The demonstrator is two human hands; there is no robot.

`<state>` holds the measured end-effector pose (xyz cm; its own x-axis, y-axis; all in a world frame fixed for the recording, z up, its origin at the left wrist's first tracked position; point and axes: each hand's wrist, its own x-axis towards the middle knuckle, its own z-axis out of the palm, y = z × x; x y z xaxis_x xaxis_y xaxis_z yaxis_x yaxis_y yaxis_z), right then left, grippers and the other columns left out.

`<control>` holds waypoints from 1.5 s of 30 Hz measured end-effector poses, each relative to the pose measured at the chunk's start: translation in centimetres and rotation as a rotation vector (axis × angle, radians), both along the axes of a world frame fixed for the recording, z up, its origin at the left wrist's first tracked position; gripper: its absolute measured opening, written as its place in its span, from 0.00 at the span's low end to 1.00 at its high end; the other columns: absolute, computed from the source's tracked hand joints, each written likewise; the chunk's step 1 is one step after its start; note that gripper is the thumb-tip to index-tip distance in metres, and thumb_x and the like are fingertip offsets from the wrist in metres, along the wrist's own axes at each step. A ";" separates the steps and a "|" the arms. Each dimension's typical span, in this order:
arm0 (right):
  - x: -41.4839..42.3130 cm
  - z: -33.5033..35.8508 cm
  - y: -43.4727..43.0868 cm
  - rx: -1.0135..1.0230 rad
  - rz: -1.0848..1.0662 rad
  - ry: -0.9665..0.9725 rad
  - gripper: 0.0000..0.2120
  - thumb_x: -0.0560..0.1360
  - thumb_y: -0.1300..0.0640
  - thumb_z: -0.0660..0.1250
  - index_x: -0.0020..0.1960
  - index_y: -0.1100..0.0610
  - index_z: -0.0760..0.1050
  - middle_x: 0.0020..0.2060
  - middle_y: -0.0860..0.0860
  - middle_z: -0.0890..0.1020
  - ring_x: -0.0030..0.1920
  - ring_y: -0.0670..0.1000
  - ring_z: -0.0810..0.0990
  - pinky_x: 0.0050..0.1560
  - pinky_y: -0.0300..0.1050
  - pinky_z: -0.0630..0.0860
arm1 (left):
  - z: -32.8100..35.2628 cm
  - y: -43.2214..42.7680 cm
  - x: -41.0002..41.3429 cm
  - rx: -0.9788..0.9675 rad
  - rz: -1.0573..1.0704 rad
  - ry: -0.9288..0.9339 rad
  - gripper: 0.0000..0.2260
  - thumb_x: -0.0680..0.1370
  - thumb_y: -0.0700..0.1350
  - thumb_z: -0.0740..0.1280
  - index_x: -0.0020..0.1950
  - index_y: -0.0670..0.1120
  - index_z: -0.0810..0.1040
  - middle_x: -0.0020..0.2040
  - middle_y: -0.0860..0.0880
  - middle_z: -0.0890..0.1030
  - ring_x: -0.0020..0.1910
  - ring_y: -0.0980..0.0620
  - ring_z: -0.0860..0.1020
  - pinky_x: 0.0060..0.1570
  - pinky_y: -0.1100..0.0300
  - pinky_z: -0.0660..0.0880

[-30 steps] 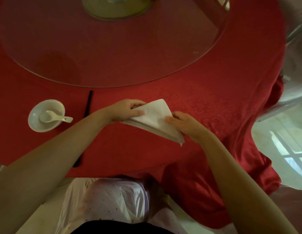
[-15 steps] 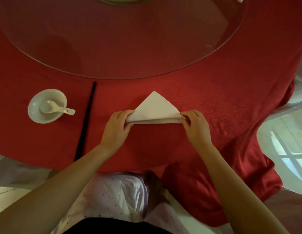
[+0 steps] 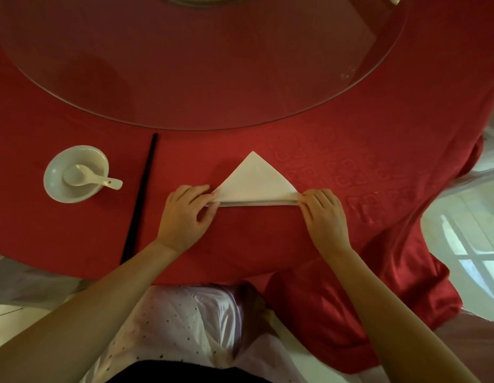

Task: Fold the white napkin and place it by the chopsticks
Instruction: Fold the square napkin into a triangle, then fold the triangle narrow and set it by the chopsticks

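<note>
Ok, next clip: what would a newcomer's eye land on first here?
The white napkin, folded into a triangle on the red tablecloth, with the left hand and right hand pinching its two lower corners. Left of it lie black chopsticks and a white bowl holding a spoon.

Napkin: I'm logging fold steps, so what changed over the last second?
The napkin came down from mid-air, where it was held tilted, to lie flat on the tablecloth, tip pointing away. The left hand and right hand shifted to its two base corners and press there. The chopsticks, bowl and spoon stayed put.
</note>
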<state>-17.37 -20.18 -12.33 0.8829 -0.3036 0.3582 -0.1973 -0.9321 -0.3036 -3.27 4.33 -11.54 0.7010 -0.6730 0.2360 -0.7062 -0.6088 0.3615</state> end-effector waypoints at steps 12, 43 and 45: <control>-0.6 -1.0 0.3 -0.041 -0.022 -0.026 0.05 0.71 0.66 0.70 0.46 0.60 0.79 0.43 0.54 0.83 0.45 0.53 0.76 0.45 0.47 0.71 | -2.4 -6.7 0.3 0.367 0.045 0.063 0.25 0.80 0.54 0.43 0.75 0.43 0.50 0.76 0.44 0.55 0.75 0.47 0.52 0.74 0.47 0.45; 3.0 -1.3 1.3 0.026 -0.255 0.471 0.26 0.80 0.47 0.39 0.76 0.54 0.47 0.77 0.49 0.51 0.76 0.50 0.44 0.75 0.55 0.36 | -0.3 -8.9 0.3 0.307 -0.036 -0.048 0.25 0.79 0.51 0.45 0.75 0.44 0.49 0.77 0.44 0.53 0.76 0.47 0.49 0.73 0.44 0.43; 2.9 -1.3 1.3 0.035 -0.250 0.474 0.26 0.80 0.47 0.39 0.76 0.54 0.47 0.77 0.49 0.51 0.76 0.50 0.44 0.75 0.55 0.37 | -0.4 -10.6 0.4 0.339 -0.239 -0.086 0.24 0.80 0.49 0.44 0.75 0.45 0.48 0.77 0.46 0.52 0.76 0.49 0.47 0.74 0.47 0.42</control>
